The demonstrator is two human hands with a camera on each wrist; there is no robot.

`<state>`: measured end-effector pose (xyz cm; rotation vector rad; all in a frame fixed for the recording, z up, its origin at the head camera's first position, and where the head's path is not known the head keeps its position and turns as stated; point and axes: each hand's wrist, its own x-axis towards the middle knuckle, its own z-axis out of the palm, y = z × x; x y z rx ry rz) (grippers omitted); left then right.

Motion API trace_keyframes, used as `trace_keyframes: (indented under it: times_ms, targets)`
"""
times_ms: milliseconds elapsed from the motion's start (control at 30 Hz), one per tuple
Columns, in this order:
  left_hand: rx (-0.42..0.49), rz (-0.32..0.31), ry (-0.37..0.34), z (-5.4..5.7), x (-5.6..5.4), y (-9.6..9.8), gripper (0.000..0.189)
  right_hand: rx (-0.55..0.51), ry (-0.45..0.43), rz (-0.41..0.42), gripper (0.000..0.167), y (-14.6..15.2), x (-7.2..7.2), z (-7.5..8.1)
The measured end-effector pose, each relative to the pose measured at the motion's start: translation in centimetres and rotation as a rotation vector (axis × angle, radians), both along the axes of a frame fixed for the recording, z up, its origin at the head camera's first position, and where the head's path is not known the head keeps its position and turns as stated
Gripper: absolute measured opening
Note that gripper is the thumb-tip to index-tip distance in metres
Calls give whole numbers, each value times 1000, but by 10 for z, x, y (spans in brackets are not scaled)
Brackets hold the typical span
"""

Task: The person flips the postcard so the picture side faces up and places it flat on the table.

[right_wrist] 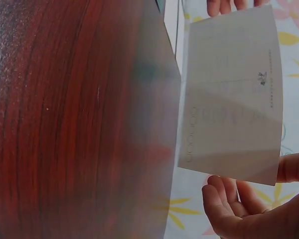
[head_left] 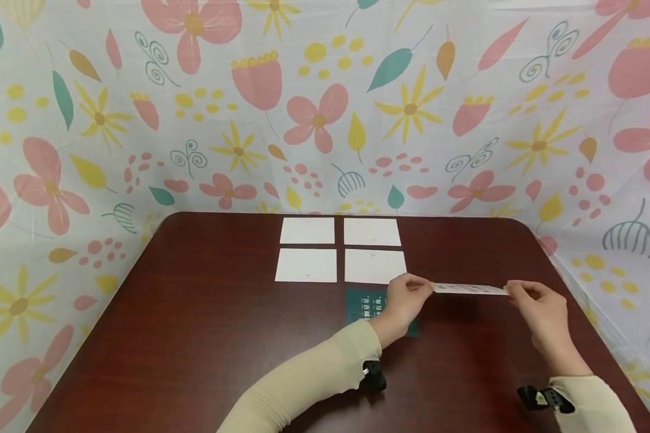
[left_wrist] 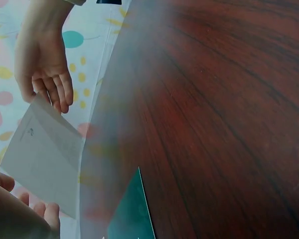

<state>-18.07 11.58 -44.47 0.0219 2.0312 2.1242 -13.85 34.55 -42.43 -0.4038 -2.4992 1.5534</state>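
A thin white card (head_left: 470, 289) is stretched between both hands above the right half of the table, nearly edge-on in the head view. My left hand (head_left: 406, 300) pinches its left end, and my right hand (head_left: 538, 310) pinches the right end. Small grey print and a little logo mark the underside of the card (right_wrist: 234, 94) in the right wrist view. Below the left hand lies a dark green card (head_left: 365, 305) with white Chinese characters, partly hidden by that hand and wrist.
Several white cards lie in two rows at the back middle of the table, among them a front-left card (head_left: 306, 266) and a front-right card (head_left: 375, 267). The dark red wooden table (head_left: 195, 325) meets a flower-patterned cloth (head_left: 314, 120) behind it.
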Motion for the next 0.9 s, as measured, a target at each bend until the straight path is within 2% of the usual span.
trace_keyframes:
  times_ms: [100,233,433,500,600,767,900]
  targets:
    - [31,17,6,-2,-3,1,9,34,-20,-16,19,-2,0,-2]
    - [8,43,23,-4,-4,3,20,41,-18,-35,14,-4,-2,-4]
    - [-21,22,87,-8,-4,3,28,62,-20,-86,35,-5,-8,-12]
    - [-6,6,97,-8,-4,3,33,75,-39,-115,38,-3,-11,-16]
    - [-6,11,105,-8,-5,3,42,123,-66,-106,40,-2,-13,-18]
    - [-118,5,112,-9,-5,5,40,238,-116,-42,45,-6,-10,-11]
    - [-201,-26,96,-11,-3,6,39,254,-171,-50,43,-3,-12,-15]
